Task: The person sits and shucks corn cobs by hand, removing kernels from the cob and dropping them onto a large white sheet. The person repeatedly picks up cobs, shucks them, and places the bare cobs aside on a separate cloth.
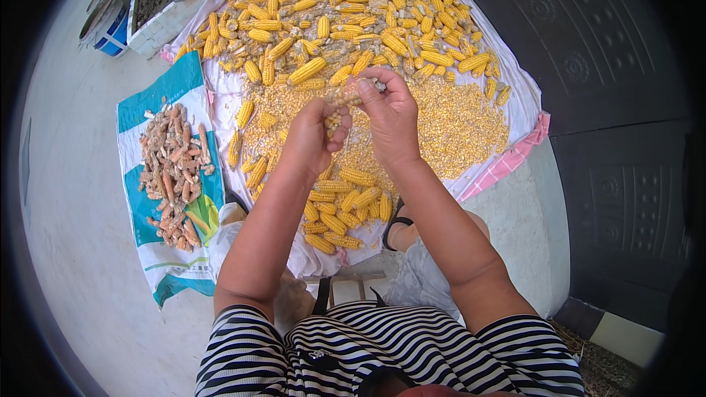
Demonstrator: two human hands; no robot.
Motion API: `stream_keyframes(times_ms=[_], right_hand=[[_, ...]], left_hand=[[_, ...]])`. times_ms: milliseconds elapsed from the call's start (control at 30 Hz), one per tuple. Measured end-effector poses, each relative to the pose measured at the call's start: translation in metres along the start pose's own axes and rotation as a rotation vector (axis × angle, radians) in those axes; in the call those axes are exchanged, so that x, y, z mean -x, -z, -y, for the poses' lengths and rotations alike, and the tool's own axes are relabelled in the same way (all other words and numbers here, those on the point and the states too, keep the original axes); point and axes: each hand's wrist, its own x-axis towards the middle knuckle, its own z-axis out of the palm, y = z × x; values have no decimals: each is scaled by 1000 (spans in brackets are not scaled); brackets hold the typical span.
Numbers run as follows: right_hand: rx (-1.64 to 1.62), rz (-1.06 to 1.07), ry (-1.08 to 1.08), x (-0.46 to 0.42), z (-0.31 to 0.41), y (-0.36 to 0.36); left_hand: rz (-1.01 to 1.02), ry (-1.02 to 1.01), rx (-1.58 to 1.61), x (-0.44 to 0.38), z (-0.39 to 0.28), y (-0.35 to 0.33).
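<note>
Between my two hands is a partly shelled corn cob (346,95), pale with some kernels on it. My left hand (315,135) grips its left end, and loose kernels (333,122) show in the curled fingers. My right hand (389,113) pinches the cob's right end, thumb on top. Beneath both hands a layer of shelled corn kernels (460,127) covers a pale cloth (518,80). Beyond them lies a broad heap of dried yellow corn ears (353,8). A smaller pile of corn ears (345,209) lies nearer, between my legs.
Stripped cobs (172,171) are heaped on a teal and white printed sack (132,198) at the left. Farther back stand a white planter box of soil (160,27) and a blue-and-white bucket (113,33). A dark embossed metal door (618,193) borders the right side.
</note>
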Motion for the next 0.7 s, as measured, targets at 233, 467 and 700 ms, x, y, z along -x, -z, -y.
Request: stream_keyframes(times_ms=[233, 467, 700], right_hand=[[-83, -49, -16, 0, -8, -1], [-156, -212, -155, 7, 0, -6], [-310, -231, -218, 0, 5, 4]], left_hand=[[-42, 38, -18, -5, 4, 2], [-115, -1, -101, -2, 12, -6], [-16, -115, -313, -6, 13, -1]])
